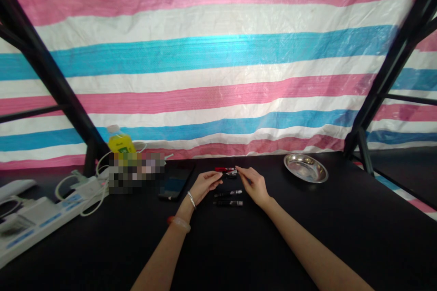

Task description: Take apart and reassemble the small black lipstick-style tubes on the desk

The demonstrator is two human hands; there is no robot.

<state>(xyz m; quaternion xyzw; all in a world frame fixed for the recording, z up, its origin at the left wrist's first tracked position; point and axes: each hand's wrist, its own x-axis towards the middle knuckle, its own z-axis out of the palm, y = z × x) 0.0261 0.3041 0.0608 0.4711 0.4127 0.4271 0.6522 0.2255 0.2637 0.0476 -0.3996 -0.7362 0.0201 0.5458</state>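
Observation:
Near the far side of the black table, my left hand (207, 183) has its thumb and fingers closed on the left end of a black pen (229, 175) with a pale, shiny right end. My right hand (253, 183) is at that pen's right end, thumb and forefinger pinched together. Whatever is between those right fingertips is too small to make out. Just beyond the black pen lies a red pen (224, 169), partly hidden. Closer to me, two more dark pens, an upper one (228, 193) and a lower one (228, 203), lie side by side between my hands.
A shiny metal dish (305, 168) stands at the right. Left of my hands lies a dark phone (176, 183). Further left are a yellow bottle (121, 142), a blurred patch, and a white power strip (44, 225) with chargers and cables. A striped sheet (218, 95) hangs behind.

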